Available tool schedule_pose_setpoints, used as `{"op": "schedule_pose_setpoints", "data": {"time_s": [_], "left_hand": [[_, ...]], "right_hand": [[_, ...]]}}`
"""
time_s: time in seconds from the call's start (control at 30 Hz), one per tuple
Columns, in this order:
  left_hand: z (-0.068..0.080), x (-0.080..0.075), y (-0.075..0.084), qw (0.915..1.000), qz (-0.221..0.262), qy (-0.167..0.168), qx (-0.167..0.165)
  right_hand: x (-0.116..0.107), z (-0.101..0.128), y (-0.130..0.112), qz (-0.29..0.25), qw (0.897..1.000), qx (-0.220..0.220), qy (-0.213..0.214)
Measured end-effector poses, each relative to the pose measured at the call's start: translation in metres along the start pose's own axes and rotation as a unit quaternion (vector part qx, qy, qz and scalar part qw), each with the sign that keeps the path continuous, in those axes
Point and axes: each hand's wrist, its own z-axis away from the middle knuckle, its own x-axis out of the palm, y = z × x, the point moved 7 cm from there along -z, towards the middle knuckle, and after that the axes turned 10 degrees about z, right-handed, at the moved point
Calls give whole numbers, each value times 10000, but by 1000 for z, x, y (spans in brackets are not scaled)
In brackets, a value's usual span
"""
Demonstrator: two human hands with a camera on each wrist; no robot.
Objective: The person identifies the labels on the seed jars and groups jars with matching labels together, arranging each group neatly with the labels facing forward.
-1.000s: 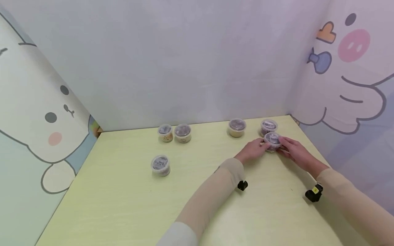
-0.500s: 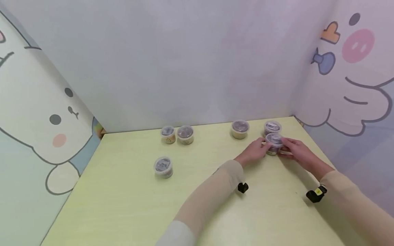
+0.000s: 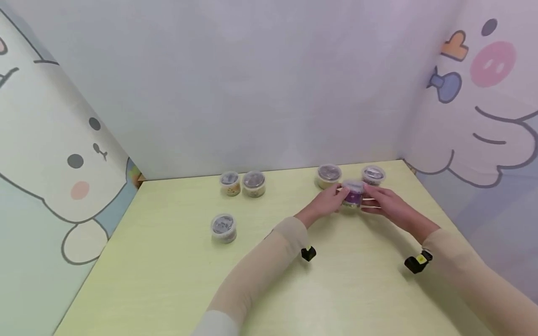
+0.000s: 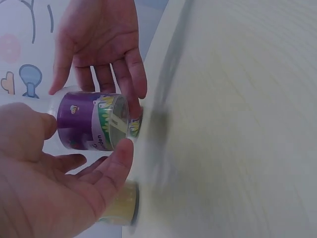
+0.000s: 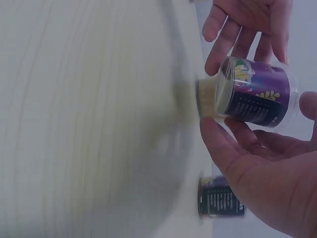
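Note:
Between my two hands is a small round lidded plastic tub (image 3: 353,198) with a purple label. In the left wrist view the tub (image 4: 89,121) shows a green and yellow band near its clear base, which is raised off the table. My left hand (image 3: 324,202) grips its left side with thumb and fingers. From the right, my right hand (image 3: 387,205) holds it with the thumb near the lid; its lower fingers spread beside the wall. A yellowish tub (image 3: 329,176) stands just behind the left hand, and a dark-labelled tub (image 3: 373,175) behind the right.
Two lidded tubs, a smaller one (image 3: 230,184) and a wider one (image 3: 254,184), stand side by side at the back left. Another tub (image 3: 223,228) sits in front of them. The pale yellow table (image 3: 176,280) meets a plain wall cloth (image 3: 252,93) at the back.
Both hands have carried the purple-labelled tub left and up, from in front of the dark-labelled tub toward the yellowish one. The other tubs stay in place.

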Motion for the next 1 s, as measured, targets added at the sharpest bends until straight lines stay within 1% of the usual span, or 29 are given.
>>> {"op": "schedule_pose_setpoints", "data": {"time_s": [0.07,0.27,0.47,0.53,0.67,0.8,1.0], "left_hand": [[3,-9,3,10000,45,15,4],[16,-34,9,9995,305,-106,-62],[33,-63,9,9962,861,-70,-89],[40,-72,8,9954,957,-42,-90],[55,-89,5,9951,985,1,-97],[69,-101,5,9943,1055,86,-92],[83,-116,2,9938,1103,157,-31]], "right_hand": [[6,-6,-6,-73,9999,-50,-114],[23,-22,-26,-186,9983,-321,-455],[43,-33,-44,-345,9941,-721,-728],[49,-36,-49,-391,9930,-795,-783],[64,-42,-58,-525,9910,-831,-912],[77,-47,-68,-810,9875,-812,-1080],[93,-54,-80,-1177,9819,-797,-1250]]}}
